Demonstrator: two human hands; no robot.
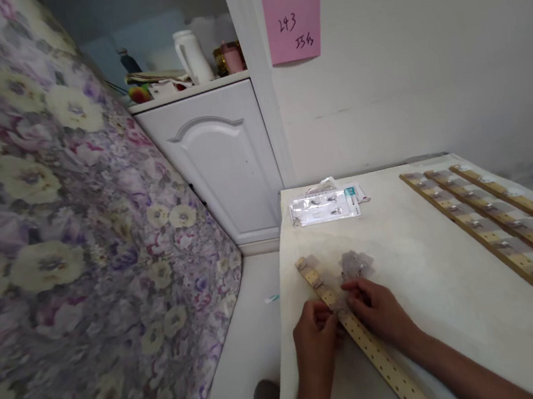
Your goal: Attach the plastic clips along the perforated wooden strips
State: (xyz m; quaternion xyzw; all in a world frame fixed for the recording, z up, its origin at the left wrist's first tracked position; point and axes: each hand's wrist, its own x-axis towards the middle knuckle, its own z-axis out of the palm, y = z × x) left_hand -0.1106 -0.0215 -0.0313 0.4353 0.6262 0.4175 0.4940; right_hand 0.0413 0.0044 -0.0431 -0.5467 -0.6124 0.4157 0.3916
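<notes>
A light wooden strip with rows of holes (387, 366) lies slanted on the white table, with small clear plastic pieces (314, 279) fixed along its far end. My left hand (314, 337) is closed at the strip's left edge, its fingertips pinched near a small clear piece (340, 307) on the wood. From the right side my right hand (377, 308) reaches to the same spot, thumb and forefinger drawn together. What exactly sits between the fingertips is too small to make out. Just beyond the right hand is a small pile of clear plastic packets (356, 265).
Three wooden strips (492, 238) bearing clear packets with shiny bits lie along the table's right side. Clear blister packaging (323, 207) rests at the back left. A floral curtain (78, 256) hangs left, beside a white cabinet (225, 165). A pink note (295, 19) is on the wall.
</notes>
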